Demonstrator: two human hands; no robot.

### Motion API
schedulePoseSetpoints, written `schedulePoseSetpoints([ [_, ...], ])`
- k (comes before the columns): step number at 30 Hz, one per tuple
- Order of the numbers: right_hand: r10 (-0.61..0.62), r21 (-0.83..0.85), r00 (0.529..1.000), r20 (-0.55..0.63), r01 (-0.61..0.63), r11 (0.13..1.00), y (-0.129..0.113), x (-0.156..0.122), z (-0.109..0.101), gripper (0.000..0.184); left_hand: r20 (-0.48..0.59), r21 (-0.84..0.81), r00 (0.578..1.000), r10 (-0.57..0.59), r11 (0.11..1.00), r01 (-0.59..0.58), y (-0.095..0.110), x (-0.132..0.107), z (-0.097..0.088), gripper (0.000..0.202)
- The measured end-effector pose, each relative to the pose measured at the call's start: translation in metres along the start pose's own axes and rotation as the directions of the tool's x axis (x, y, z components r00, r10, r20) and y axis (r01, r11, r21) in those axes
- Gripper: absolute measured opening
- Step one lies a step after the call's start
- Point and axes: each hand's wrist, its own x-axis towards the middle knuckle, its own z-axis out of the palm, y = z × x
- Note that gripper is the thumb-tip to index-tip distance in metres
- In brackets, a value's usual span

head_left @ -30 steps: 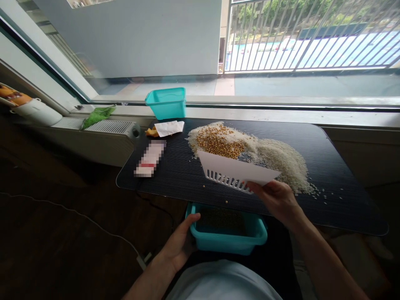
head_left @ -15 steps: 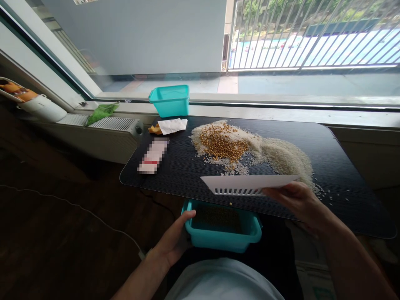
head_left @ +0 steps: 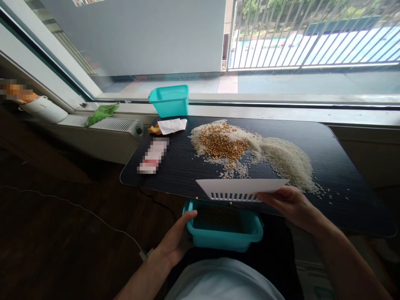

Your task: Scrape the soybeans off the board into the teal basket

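Observation:
My left hand grips the left rim of a teal tub held just below the front edge of the black table; the tub holds dark small grains. My right hand holds a white slotted scraper upright on the table's front edge, right above the tub. Behind the scraper lies a heap of yellow beans on white rice. A few loose beans sit at the table edge by the scraper.
A second teal tub stands on the sill at the back. A white paper, an orange scrap and a blurred packet lie at the table's left. A radiator with a green cloth is further left.
The scraper moved from the bean heap toward me to the table's front edge, dragging a few beans. The view shifted slightly. My left hand stays on the tub.

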Motion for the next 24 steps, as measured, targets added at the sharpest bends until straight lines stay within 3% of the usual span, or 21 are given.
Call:
schedulePoseSetpoints([
  [3, 0.041, 0.018, 0.983, -0.177, -0.038, 0.999, 0.004, -0.021, -0.016, 0.036, -0.014, 0.019, 1.000, -0.003, 1.000, 0.004, -0.001, 0.001, 0.003, 0.042],
  [6, 0.089, 0.046, 0.984, -0.155, -0.083, 0.996, 0.004, -0.035, -0.019, 0.038, -0.008, 0.049, 1.000, -0.017, 0.999, 0.017, -0.002, 0.003, 0.005, 0.041],
  [8, 0.084, 0.053, 0.990, -0.116, -0.078, 0.996, 0.002, -0.035, -0.010, 0.040, 0.008, 0.068, 1.000, -0.017, 0.998, 0.016, -0.001, 0.003, 0.004, 0.041],
  [12, -0.049, 0.030, 0.991, -0.127, 0.054, 0.998, -0.001, -0.008, 0.023, 0.034, 0.001, 0.039, 1.000, -0.006, 0.999, 0.006, 0.001, -0.002, -0.002, 0.043],
  [16, -0.147, 0.024, 0.988, -0.039, 0.148, 0.989, -0.001, 0.027, 0.064, 0.028, -0.074, -0.041, 0.997, 0.014, 0.999, -0.017, 0.004, -0.008, -0.013, 0.043],
  [19, -0.173, 0.033, 0.983, 0.054, 0.172, 0.985, -0.006, 0.038, 0.084, 0.026, -0.110, -0.086, 0.993, 0.044, 0.995, -0.054, 0.009, -0.014, -0.026, 0.043],
  [22, -0.175, 0.006, 0.965, 0.197, 0.177, 0.984, -0.013, 0.033, 0.084, 0.023, -0.160, -0.082, 0.984, 0.082, 0.992, -0.096, 0.014, -0.021, -0.040, 0.041],
  [24, -0.166, -0.036, 0.962, 0.215, 0.178, 0.983, -0.014, 0.023, 0.073, 0.024, -0.165, -0.060, 0.980, 0.114, 0.990, -0.125, 0.017, -0.025, -0.048, 0.040],
])
